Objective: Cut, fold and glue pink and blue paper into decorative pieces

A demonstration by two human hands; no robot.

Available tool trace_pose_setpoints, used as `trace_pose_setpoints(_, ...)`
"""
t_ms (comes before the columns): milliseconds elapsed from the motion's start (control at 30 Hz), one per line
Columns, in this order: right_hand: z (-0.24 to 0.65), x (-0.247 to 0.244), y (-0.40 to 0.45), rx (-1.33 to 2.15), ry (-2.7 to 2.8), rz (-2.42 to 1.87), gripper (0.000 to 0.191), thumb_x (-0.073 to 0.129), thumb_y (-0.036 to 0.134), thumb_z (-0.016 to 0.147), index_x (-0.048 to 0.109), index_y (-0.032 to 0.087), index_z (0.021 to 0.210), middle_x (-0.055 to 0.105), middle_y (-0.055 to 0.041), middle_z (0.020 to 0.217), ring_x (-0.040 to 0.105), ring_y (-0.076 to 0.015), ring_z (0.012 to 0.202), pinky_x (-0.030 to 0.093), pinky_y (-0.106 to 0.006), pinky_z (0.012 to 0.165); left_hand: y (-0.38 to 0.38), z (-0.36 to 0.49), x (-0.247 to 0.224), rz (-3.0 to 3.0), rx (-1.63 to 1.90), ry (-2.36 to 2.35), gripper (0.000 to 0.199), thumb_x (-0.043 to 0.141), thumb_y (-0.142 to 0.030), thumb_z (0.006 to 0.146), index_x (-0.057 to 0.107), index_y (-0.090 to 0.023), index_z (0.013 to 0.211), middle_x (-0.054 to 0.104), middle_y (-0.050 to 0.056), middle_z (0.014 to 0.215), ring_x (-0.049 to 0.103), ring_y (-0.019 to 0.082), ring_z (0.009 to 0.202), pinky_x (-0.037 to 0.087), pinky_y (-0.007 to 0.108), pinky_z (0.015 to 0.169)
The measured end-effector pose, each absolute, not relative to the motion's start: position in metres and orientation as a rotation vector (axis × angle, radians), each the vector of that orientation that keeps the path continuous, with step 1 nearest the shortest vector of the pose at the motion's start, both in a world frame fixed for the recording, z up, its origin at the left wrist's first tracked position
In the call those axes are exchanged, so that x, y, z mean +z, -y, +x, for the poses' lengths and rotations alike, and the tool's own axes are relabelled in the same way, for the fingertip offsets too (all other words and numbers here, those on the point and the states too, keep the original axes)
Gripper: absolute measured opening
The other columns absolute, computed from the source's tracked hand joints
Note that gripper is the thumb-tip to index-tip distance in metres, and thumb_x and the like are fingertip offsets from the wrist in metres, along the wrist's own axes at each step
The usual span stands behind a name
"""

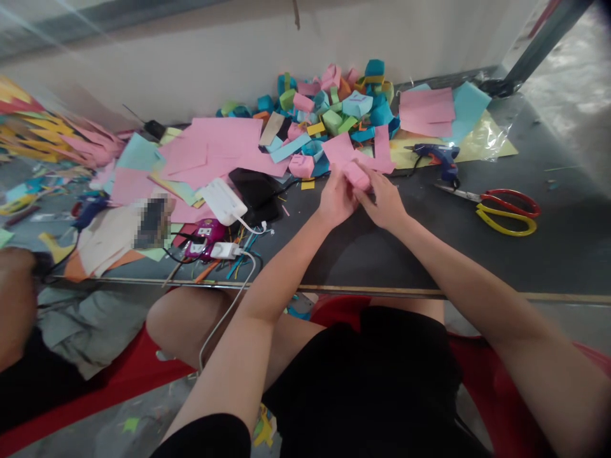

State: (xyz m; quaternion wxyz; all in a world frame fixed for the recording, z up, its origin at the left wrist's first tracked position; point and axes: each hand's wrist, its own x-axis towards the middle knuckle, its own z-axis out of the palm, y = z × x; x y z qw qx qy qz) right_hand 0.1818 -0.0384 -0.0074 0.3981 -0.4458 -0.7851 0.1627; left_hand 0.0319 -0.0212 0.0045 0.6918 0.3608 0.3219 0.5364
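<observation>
Between my two hands is a small folded pink paper box (357,175), held just above the dark table. My left hand (338,198) grips it from the left, fingers closed round its side. From the right, my right hand (383,198) holds the same piece with thumb and fingers. Behind it lie pink paper pieces (340,150) and a pile of small folded paper shapes (334,105) in pink, blue, green and yellow. To the right of my hands are a blue glue gun (442,159) and scissors (508,207) with red and yellow handles.
Pink paper sheets (224,143) cover the left middle of the table (405,254). A white power bank (222,200), a purple power strip (205,240) and cords lie near the front edge. A co-worker's arm (16,305) shows at far left, near another glue gun (90,208).
</observation>
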Motion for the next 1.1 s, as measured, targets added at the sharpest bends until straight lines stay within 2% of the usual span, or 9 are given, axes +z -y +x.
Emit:
trace_pose_setpoints(100,0.186,-0.014,0.031,0.576,1.681,-1.149,0.058,0.054,0.063,0.099,0.058,0.027,0.145,0.074,-0.0096,0.127,0.071,-0.0305,0.113,0.06,-0.049,0.097,0.015,0.032,-0.006,0.963,1.282,-0.825,0.027,0.066,-0.049,0.097,0.068,-0.024,0.104,0.072,0.002,0.103,0.07,0.021,0.111,0.06,0.035,0.093)
trace_pose_setpoints(167,0.188,-0.017,0.025,0.7,1.507,-1.124,0.058,0.061,0.07,0.092,0.066,0.027,0.13,0.077,-0.0069,0.113,0.073,-0.0258,0.1,0.063,-0.042,0.084,0.009,0.029,-0.014,1.043,1.307,-0.89,0.03,0.077,-0.05,0.088,0.067,-0.023,0.097,0.07,0.001,0.095,0.07,0.019,0.1,0.059,0.032,0.085)
trace_pose_setpoints(333,0.188,-0.011,0.015,1.039,1.289,-1.078,0.052,0.08,0.07,0.075,0.074,0.023,0.097,0.075,-0.0043,0.084,0.068,-0.0178,0.071,0.059,-0.032,0.061,-0.001,0.021,-0.024,1.145,1.274,-0.92,0.039,0.078,-0.052,0.086,0.065,-0.026,0.112,0.066,0.001,0.089,0.067,0.016,0.083,0.057,0.03,0.073)
trace_pose_setpoints(467,0.191,-0.003,0.019,1.016,1.34,-1.162,0.044,0.073,0.064,0.084,0.072,0.021,0.083,0.068,-0.003,0.067,0.064,-0.0165,0.062,0.054,-0.031,0.058,-0.006,0.02,-0.029,1.18,1.28,-0.956,0.042,0.074,-0.053,0.088,0.064,-0.028,0.121,0.063,0.001,0.088,0.067,0.016,0.08,0.056,0.03,0.071)
trace_pose_setpoints(600,0.203,0.003,0.021,0.466,1.681,-1.337,0.029,0.059,0.045,0.099,0.076,0.021,0.095,0.076,-0.0079,0.087,0.07,-0.0236,0.085,0.057,-0.042,0.083,-0.019,0.013,-0.036,1.2,1.389,-1.015,0.04,0.07,-0.056,0.09,0.065,-0.028,0.118,0.064,0.001,0.092,0.068,0.018,0.089,0.056,0.032,0.077)
trace_pose_setpoints(667,0.209,0.002,0.02,0.267,1.908,-1.376,0.022,0.063,0.037,0.097,0.077,0.022,0.106,0.077,-0.0111,0.107,0.069,-0.029,0.104,0.053,-0.049,0.097,-0.025,0.008,-0.037,1.246,1.418,-1.037,0.036,0.068,-0.054,0.09,0.066,-0.026,0.112,0.067,0.002,0.098,0.068,0.02,0.099,0.057,0.033,0.083)
trace_pose_setpoints(767,0.214,-0.002,0.016,0.182,2.157,-1.43,0.019,0.07,0.033,0.093,0.078,0.022,0.105,0.073,-0.014,0.119,0.063,-0.034,0.119,0.049,-0.054,0.105,-0.026,0.004,-0.034,1.316,1.403,-1.069,0.023,0.064,-0.044,0.091,0.069,-0.024,0.102,0.07,0.002,0.102,0.068,0.02,0.105,0.056,0.032,0.089)
trace_pose_setpoints(933,0.214,-0.006,0.014,0.154,2.077,-1.564,0.022,0.056,0.031,0.1,0.075,0.02,0.102,0.073,-0.0164,0.116,0.063,-0.0345,0.114,0.051,-0.053,0.099,-0.004,0.012,-0.02,1.536,1.184,-1.125,0.014,0.059,-0.027,0.089,0.071,-0.021,0.089,0.074,0.003,0.095,0.068,0.02,0.097,0.054,0.033,0.091)
trace_pose_setpoints(1100,0.217,0.001,0.015,0.293,1.734,-1.548,0.015,0.06,0.032,0.097,0.069,0.022,0.103,0.076,-0.0101,0.102,0.07,-0.0273,0.095,0.054,-0.045,0.089,0.01,0.017,-0.017,1.93,1.022,-1.317,0.018,0.057,-0.03,0.094,0.072,-0.02,0.098,0.076,0.01,0.108,0.069,0.024,0.103,0.053,0.041,0.1)
